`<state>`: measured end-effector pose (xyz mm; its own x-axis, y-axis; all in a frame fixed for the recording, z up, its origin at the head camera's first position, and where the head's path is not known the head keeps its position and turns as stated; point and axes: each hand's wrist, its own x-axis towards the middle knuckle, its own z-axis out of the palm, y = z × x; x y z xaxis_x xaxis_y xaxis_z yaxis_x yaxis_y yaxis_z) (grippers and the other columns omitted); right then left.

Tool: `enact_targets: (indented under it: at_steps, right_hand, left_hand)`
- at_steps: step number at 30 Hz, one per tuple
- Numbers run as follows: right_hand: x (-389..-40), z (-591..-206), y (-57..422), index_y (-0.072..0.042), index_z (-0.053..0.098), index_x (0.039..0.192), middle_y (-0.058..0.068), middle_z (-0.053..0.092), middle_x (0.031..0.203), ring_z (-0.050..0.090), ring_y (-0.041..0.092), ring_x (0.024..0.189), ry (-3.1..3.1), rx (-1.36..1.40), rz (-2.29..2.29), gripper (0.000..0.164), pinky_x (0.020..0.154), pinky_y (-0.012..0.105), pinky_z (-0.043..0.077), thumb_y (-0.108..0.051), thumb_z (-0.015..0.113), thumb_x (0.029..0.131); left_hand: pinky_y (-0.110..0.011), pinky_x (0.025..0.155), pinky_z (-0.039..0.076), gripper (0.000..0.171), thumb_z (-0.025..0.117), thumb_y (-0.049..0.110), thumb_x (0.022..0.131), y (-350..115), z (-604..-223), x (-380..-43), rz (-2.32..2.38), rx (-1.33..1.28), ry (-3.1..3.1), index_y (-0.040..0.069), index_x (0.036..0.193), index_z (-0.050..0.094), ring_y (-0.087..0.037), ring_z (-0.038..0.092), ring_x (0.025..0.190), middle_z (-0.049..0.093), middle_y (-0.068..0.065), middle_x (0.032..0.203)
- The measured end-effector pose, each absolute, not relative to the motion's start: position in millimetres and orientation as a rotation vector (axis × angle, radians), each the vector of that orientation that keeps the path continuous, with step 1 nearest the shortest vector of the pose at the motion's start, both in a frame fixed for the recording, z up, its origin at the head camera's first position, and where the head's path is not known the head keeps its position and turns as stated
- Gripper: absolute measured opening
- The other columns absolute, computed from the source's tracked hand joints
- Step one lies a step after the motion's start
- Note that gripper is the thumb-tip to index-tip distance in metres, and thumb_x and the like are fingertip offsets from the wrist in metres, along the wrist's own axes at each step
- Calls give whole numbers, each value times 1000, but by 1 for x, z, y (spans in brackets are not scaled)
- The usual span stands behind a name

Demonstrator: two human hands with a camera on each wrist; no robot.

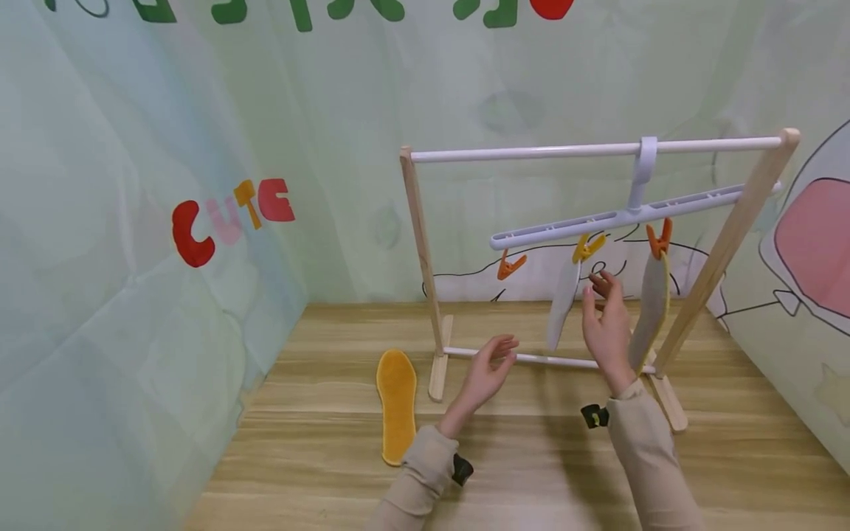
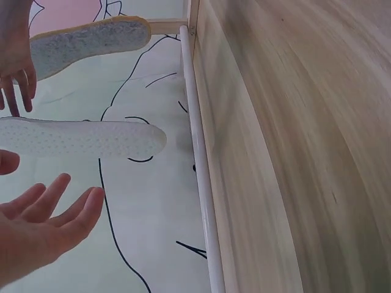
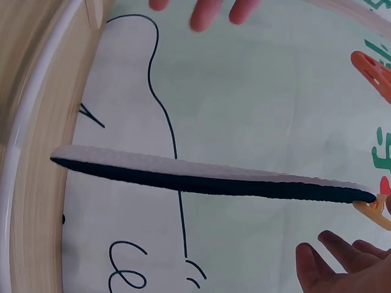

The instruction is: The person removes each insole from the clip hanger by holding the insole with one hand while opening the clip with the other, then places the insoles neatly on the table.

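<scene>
A white insole [image 1: 564,306] with a dark other face [image 3: 244,187] hangs from a yellow clip [image 1: 588,248] on the pale hanger [image 1: 558,234]. My right hand [image 1: 607,328], fingers loosely bent and apart, is just right of this insole, below its clip. Lower and to the left, my left hand [image 1: 488,369] has relaxed, spread fingers with nothing in them; the left wrist view shows its palm [image 2: 36,244] beside the white insole. Right of my right hand, a grey insole with a yellow edge [image 1: 652,310] hangs from an orange clip [image 1: 660,240].
Another orange clip [image 1: 510,265] dangles without a load at the hanger's left end. The hanger hooks over the top rod [image 1: 518,153] of a wooden stand [image 1: 420,243]. An orange-yellow insole [image 1: 397,405] lies on the wood-grain table [image 1: 299,442], left of the stand. Printed cloth walls surround the table.
</scene>
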<state>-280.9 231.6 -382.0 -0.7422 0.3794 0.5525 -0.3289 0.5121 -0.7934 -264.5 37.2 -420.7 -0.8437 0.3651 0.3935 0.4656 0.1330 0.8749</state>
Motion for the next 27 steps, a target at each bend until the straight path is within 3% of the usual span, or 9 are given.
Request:
enact_targets:
  at_steps: [9,15,21,27]
  right_hand:
    - [-290,-374,239,-5,30,134,14,46,133,44,27,119,-2063,-39,1421,46,90,39,38,-29,37,95]
    - [-294,-368,242,-8,26,136,12,42,136,40,26,120,-2089,-8,1476,50,93,41,36,-34,36,95]
    - [-300,-363,246,-7,25,137,14,41,137,41,24,117,-2086,30,1502,49,85,25,35,-31,36,95]
    - [-304,-357,248,-10,24,138,15,42,135,43,7,109,-2073,33,1565,50,80,15,36,-33,36,95]
  left_hand:
    - [-49,96,39,36,50,-7,84,42,-424,-273,-1986,-1012,-2259,-17,118,41,-45,47,111,48,-36,118]
    - [-35,90,47,37,50,-2,86,45,-422,-275,-2032,-992,-2353,-11,121,43,-41,49,112,49,-31,121]
    - [-29,88,48,37,49,-1,87,47,-421,-276,-2080,-995,-2377,-11,122,42,-42,49,112,49,-31,122]
    - [-33,91,47,37,50,-1,87,50,-422,-277,-2079,-990,-2387,-11,121,43,-41,49,112,49,-31,121]
